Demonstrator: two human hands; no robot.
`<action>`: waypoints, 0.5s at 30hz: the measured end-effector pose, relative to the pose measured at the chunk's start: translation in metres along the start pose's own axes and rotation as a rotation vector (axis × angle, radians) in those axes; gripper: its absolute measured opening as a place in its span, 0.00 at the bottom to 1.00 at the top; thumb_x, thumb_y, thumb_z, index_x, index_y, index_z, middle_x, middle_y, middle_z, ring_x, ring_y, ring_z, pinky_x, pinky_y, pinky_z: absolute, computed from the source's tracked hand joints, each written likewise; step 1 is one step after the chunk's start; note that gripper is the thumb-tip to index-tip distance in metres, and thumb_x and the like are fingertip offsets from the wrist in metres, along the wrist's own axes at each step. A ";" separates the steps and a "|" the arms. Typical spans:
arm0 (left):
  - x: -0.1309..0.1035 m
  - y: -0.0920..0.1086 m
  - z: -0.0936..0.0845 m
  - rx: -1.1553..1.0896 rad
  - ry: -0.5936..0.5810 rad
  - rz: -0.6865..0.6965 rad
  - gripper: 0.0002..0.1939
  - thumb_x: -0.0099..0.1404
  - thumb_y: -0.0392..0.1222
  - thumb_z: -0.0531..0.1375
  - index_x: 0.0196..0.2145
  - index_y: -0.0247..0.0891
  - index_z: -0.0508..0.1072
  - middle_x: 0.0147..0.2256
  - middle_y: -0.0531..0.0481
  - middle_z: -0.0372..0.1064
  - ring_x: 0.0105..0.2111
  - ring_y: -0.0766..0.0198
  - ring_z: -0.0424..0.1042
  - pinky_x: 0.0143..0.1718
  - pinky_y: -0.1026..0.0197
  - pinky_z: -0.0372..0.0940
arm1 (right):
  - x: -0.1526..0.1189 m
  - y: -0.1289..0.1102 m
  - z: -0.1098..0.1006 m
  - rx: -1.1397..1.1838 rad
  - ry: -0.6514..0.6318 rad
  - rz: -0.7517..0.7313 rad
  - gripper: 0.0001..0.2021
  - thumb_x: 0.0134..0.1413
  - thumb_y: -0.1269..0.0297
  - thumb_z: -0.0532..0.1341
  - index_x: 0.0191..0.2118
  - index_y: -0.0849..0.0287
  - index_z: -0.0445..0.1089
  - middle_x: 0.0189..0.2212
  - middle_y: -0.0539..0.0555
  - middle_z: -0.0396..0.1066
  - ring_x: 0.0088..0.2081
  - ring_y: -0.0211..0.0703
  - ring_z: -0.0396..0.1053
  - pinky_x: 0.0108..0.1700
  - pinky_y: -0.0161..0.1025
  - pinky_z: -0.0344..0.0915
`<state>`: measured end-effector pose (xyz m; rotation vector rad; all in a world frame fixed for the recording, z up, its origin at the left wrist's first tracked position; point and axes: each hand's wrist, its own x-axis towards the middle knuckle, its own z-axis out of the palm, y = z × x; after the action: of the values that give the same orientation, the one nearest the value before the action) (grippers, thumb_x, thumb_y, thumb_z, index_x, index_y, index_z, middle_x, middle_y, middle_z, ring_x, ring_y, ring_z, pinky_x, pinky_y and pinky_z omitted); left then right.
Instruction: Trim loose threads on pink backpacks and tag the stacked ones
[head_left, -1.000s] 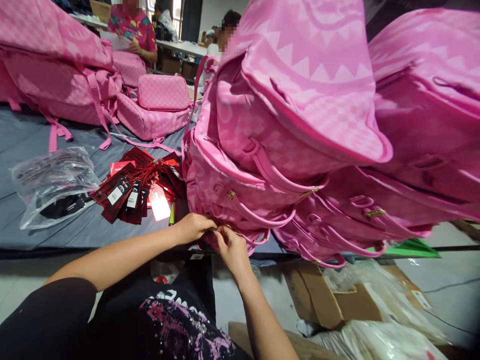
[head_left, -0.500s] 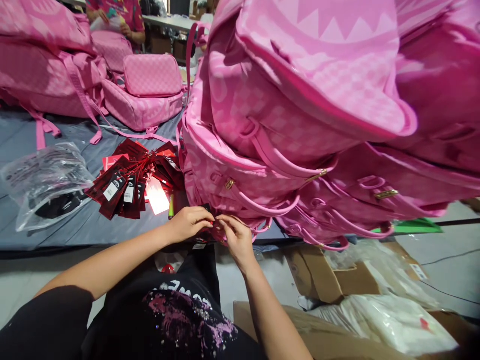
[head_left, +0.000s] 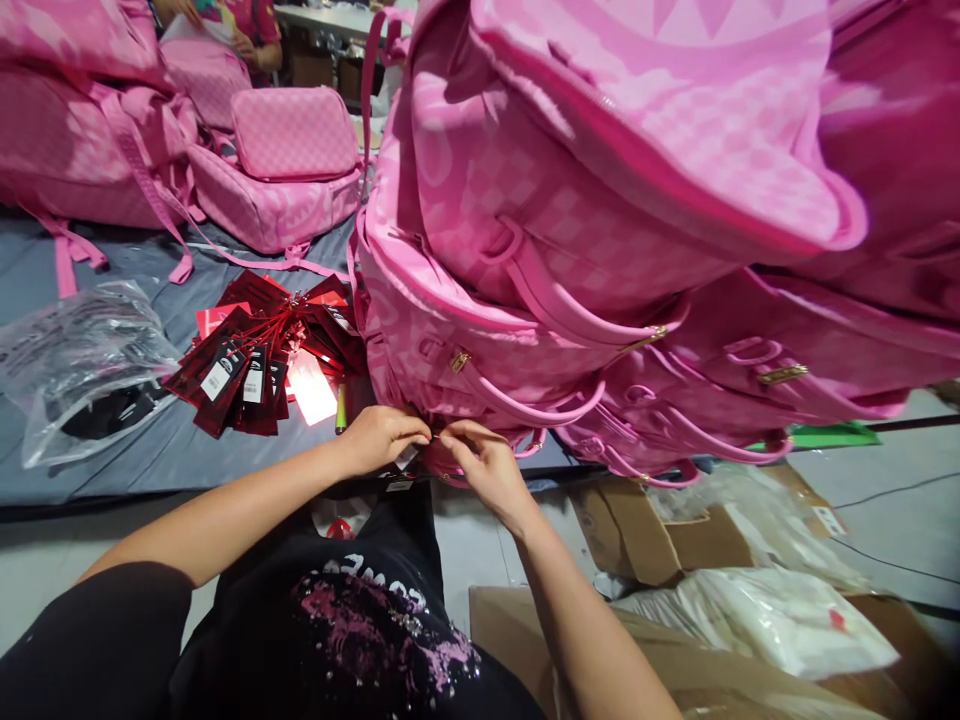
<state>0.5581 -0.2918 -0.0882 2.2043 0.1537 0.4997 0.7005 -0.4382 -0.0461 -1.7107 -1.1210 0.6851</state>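
Note:
My left hand (head_left: 388, 440) is closed in a pinch at the front of the stacked pink bags. Close by, my right hand (head_left: 486, 462) has its thumb and forefinger pinched, the fingertips of both hands a small gap apart. Between them runs a thin dark strand, which looks like a hang tag's cord; its ends are hidden. A small dark hang tag (head_left: 406, 458) with a pale label shows just under my left fingers. Over my hands rises a pink checkered bag (head_left: 495, 360) with looped handles and gold-coloured fittings.
To the left lie a bunch of red and black hang tags (head_left: 251, 375), a yellow-green marker (head_left: 341, 408) and a clear plastic bag (head_left: 90, 350). More pink backpacks (head_left: 277, 200) stand behind. Cardboard boxes (head_left: 630, 530) sit on the floor at right. Another person's arm (head_left: 259, 50) shows at the back.
My right hand has shifted slightly right, and its fingers have spread a little from the left ones. A pale label now shows below my left fingers. The view has moved slightly.

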 end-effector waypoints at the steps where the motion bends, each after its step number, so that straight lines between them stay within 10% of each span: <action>1: -0.002 0.001 -0.001 0.089 0.002 0.015 0.13 0.70 0.44 0.56 0.40 0.37 0.79 0.33 0.47 0.78 0.32 0.66 0.75 0.34 0.67 0.64 | 0.001 -0.002 0.000 -0.084 -0.018 -0.046 0.09 0.56 0.60 0.59 0.32 0.59 0.73 0.30 0.52 0.75 0.33 0.41 0.71 0.38 0.36 0.66; 15: -0.007 0.007 0.000 0.369 0.020 0.048 0.16 0.73 0.45 0.51 0.42 0.39 0.78 0.33 0.48 0.75 0.32 0.66 0.74 0.31 0.66 0.62 | -0.001 -0.001 0.005 -0.359 -0.082 -0.197 0.10 0.62 0.67 0.53 0.32 0.57 0.70 0.29 0.51 0.73 0.32 0.40 0.70 0.39 0.34 0.64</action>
<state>0.5517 -0.2982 -0.0848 2.5687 0.2183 0.5548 0.6956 -0.4367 -0.0471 -1.8469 -1.5192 0.4529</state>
